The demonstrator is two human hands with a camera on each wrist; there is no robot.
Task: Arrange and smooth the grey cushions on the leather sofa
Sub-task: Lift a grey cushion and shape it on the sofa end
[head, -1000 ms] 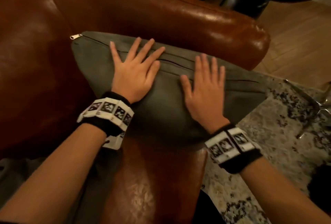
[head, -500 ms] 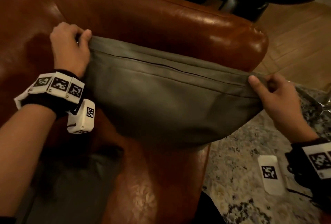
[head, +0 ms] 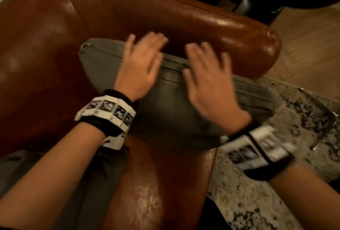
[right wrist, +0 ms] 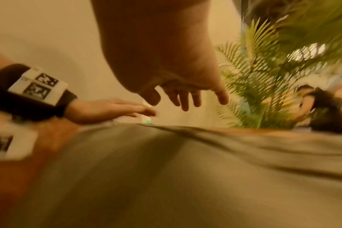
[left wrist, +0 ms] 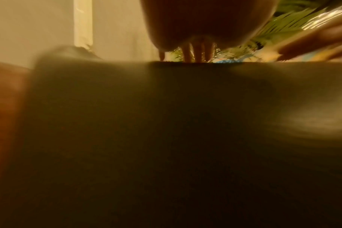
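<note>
We are patting the grey cushion (head: 161, 112) with left hand (head: 139, 67) and right hand (head: 207, 86), fingers spread flat, holding nothing; best stroking evenly toward three and nine o'clock.

We see dim, warm light glaring off the sofa (head: 211, 27), both hands (head: 139, 67) motion-blurred, and the wrist views dark and smeared.

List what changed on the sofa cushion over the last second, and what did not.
Half a second ago each hand pinched one end of the grey cushion. Both have let go and moved inward: the left hand and right hand are over its middle, fingers spread, as one second ago. The cushion stays leaning against the sofa arm, zipper end left.
</note>
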